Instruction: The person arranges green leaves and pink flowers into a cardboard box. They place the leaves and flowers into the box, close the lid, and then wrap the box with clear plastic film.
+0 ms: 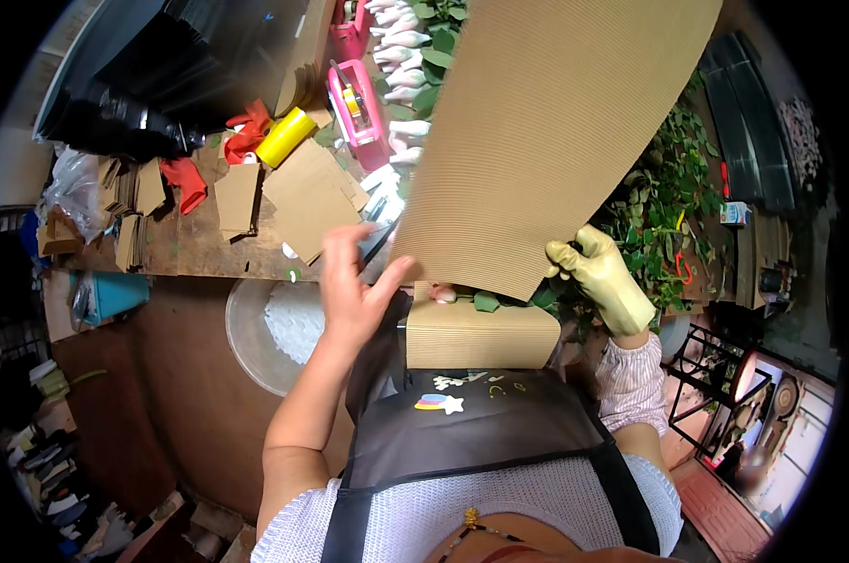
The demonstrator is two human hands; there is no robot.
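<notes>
A large sheet of ribbed brown cardboard (546, 122) stretches from the far edge toward my apron, covering part of the table. My right hand (607, 277), in a pale yellow glove, pinches its near right edge. My left hand (349, 291), bare, is beside its near left corner with fingers apart; the thumb tip is at the sheet's edge, and I cannot tell if it touches. Just below, a ribbed cardboard flap (481, 338) lies against my dark apron (481, 422). Green leaves (485, 301) and a bit of pink show between flap and sheet.
Flower heads in white sleeves (404, 58) line the sheet's left side. Further left are a pink tape dispenser (357, 113), a yellow roll (286, 137) and cardboard pieces (314, 197). Leafy stems (668, 178) lie right. A clear tub (246, 352) stands below the table edge.
</notes>
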